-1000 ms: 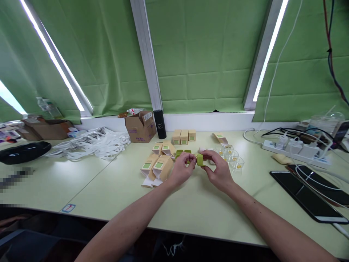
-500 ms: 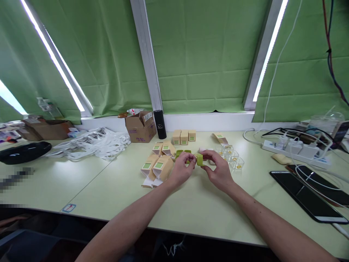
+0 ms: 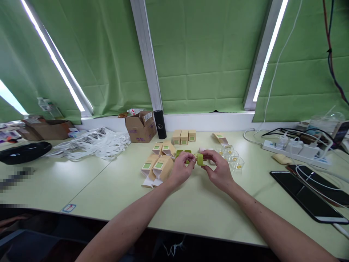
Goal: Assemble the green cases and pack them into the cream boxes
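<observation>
Over the middle of the table (image 3: 188, 207), my right hand (image 3: 219, 170) grips a small green square-sided piece (image 3: 200, 159) between thumb and fingers. My left hand (image 3: 183, 168) is pinched at the left side of that piece, on something small and yellowish that I cannot make out. Behind my left hand lie more green pieces (image 3: 180, 152), partly hidden. Several kraft-paper boxes with green labels (image 3: 163, 165) lie left of my left hand, the nearest with flaps open. Clear plastic cups (image 3: 237, 163) with yellow centres stand beyond my right hand.
Three small boxes (image 3: 184, 137) stand at the back, near a black cylinder (image 3: 160, 124) and a cardboard carton (image 3: 140, 127). A flattened box (image 3: 220, 138) lies behind the cups. White straps (image 3: 92, 143) are heaped left. Rightward are a power strip (image 3: 296, 153) and phones (image 3: 307, 194).
Almost nothing differs. The green piece has turned very slightly between my fingers, while both hands stay in the same place.
</observation>
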### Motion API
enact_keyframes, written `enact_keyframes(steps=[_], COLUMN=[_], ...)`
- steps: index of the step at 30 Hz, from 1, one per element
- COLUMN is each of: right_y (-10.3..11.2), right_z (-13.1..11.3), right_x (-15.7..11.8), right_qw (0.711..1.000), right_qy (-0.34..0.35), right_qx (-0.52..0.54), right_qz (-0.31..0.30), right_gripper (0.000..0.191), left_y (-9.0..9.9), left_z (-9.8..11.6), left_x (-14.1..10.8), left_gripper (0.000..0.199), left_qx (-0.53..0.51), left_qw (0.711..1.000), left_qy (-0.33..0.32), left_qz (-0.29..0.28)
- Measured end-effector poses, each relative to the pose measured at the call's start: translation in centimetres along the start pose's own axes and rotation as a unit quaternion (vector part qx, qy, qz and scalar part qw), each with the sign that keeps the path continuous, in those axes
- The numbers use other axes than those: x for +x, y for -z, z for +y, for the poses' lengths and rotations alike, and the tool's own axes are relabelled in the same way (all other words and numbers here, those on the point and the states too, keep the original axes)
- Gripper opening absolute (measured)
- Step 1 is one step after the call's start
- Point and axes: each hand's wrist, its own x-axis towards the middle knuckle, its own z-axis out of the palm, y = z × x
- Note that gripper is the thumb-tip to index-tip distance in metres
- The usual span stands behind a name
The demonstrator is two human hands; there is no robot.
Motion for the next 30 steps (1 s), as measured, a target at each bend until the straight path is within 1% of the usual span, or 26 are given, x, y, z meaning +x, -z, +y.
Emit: enact_keyframes(steps=[5, 9, 18, 25, 27, 30], right_y=[0.06, 0.13, 0.19, 0.19, 0.22, 0.32], right_z=[-0.32, -0.62, -0.82, -0.99, -1.00, -0.84], right_x=[0.14, 0.19, 0.23, 0.24, 0.31, 0.43], right_qw=[1.000, 1.000, 0.999, 1.000, 1.000, 1.000], right_qy=[-0.003, -0.015, -0.033, -0.031, -0.020, 0.000], right_qx=[0.001, 0.005, 0.013, 0.005, 0.001, -0.015], right_qz=[0.004, 0.005, 0.007, 0.004, 0.007, 0.015], right_gripper=[0.047, 0.046, 0.044, 0.043, 0.042, 0.042], left_y=[0.12, 0.15, 0.27, 0.25, 0.32, 0.61], left_z=[0.15, -0.02, -0.08, -0.29, -0.37, -0.32], left_x=[-0.03, -0.04, -0.03, 0.02, 0.02, -0.04], left_gripper=[0.013, 0.016, 0.014, 0.015, 0.016, 0.011], left_qx=[0.007, 0.000, -0.018, -0.020, -0.009, 0.016], left_qw=[1.000, 1.000, 1.000, 0.999, 0.999, 0.996], left_qy=[-0.003, -0.001, 0.007, 0.007, 0.002, -0.018], left_qz=[0.007, 0.011, 0.021, 0.028, 0.044, 0.082])
